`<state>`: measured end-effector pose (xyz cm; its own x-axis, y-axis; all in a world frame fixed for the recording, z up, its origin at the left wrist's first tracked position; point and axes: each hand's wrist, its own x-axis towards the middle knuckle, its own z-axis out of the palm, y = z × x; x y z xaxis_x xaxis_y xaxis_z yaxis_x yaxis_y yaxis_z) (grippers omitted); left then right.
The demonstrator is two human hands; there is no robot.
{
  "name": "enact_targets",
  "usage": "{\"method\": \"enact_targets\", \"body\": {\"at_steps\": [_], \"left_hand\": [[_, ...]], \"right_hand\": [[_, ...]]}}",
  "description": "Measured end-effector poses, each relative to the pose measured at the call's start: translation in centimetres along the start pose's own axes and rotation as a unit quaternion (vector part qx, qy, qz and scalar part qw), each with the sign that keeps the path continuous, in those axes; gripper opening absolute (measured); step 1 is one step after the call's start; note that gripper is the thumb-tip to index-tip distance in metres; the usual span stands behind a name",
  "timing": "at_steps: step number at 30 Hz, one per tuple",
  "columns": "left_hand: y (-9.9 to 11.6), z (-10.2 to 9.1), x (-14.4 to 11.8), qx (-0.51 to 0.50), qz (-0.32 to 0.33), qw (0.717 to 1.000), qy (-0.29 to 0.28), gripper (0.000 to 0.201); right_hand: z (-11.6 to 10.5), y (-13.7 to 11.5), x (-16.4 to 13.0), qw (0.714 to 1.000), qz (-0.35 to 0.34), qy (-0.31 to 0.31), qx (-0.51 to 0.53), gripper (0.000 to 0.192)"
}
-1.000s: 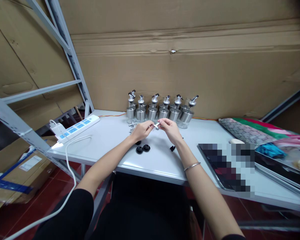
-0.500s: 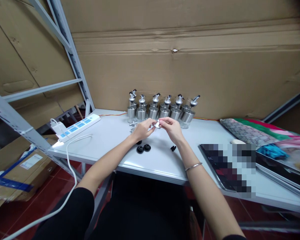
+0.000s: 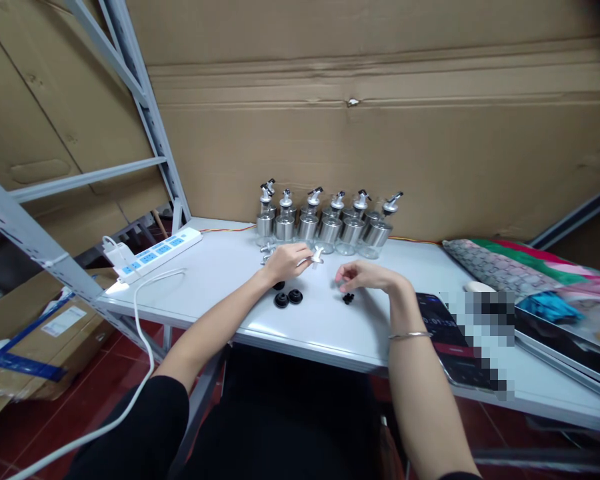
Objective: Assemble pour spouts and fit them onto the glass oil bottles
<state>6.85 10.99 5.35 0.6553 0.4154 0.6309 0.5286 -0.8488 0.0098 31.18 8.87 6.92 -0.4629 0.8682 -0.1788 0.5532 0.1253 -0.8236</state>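
Note:
My left hand point(image 3: 289, 262) pinches a silvery-white pourer spout point(image 3: 318, 255) over the middle of the table. My right hand point(image 3: 361, 275) is apart from it, thumb and fingers curved and spaced, just above a small cluster of black parts point(image 3: 349, 299). I see nothing between its fingers. Round black stoppers point(image 3: 288, 298) lie on the table below my left hand, one partly behind the wrist. More silvery spouts point(image 3: 267, 251) lie to the left, partly covered by the hand. Several glass and steel bottles point(image 3: 329, 228) with pourer tops stand behind both hands.
A white power strip point(image 3: 159, 247) with a plugged-in adapter sits at the table's left. On the right lie a partly pixelated phone point(image 3: 443, 333), a dark tray-like object point(image 3: 565, 343) and colourful cloth bundles point(image 3: 540, 267). A metal shelf post point(image 3: 150, 113) and cardboard border the table.
My right hand has let go of the spout and moved right and down to the small black parts. My left hand still holds the spout in nearly the same place.

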Motion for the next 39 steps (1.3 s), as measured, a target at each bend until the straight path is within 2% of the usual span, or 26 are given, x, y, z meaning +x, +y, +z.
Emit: {"method": "enact_targets", "body": {"at_steps": [3, 8, 15, 20, 24, 27, 32, 39], "left_hand": [[-0.1, -0.1, 0.0, 0.001, -0.003, 1.000, 0.004, 0.017], [-0.1, 0.0, 0.0, -0.002, -0.005, 1.000, 0.006, 0.016], [-0.1, 0.1, 0.0, -0.008, -0.008, 1.000, 0.010, 0.015], [-0.1, 0.0, -0.1, -0.010, -0.012, 1.000, 0.010, 0.015], [-0.1, 0.0, -0.1, -0.010, -0.016, 1.000, 0.008, 0.015], [0.0, -0.1, 0.0, -0.007, -0.019, 1.000, 0.008, 0.015], [0.1, -0.2, 0.0, -0.002, -0.020, 1.000, 0.010, 0.016], [0.1, -0.3, 0.0, 0.001, -0.021, 1.000, 0.011, 0.015]], "right_hand": [[-0.3, 0.9, -0.2, 0.997, 0.027, -0.047, -0.048, 0.015], [0.1, 1.6, 0.6, 0.993, 0.039, -0.062, -0.093, 0.016], [0.4, 2.1, 1.5, 0.991, 0.047, -0.024, -0.124, 0.018], [0.3, 1.6, 0.9, 0.991, 0.036, -0.031, -0.126, 0.018], [-0.1, 1.6, 0.6, 0.989, 0.037, 0.015, -0.145, 0.019], [-0.6, 1.7, 0.4, 0.983, 0.055, 0.052, -0.169, 0.020], [-0.6, 1.2, 0.2, 0.970, 0.092, 0.079, -0.212, 0.021], [-0.1, -0.1, 0.0, 0.955, 0.122, 0.079, -0.260, 0.021]]}}
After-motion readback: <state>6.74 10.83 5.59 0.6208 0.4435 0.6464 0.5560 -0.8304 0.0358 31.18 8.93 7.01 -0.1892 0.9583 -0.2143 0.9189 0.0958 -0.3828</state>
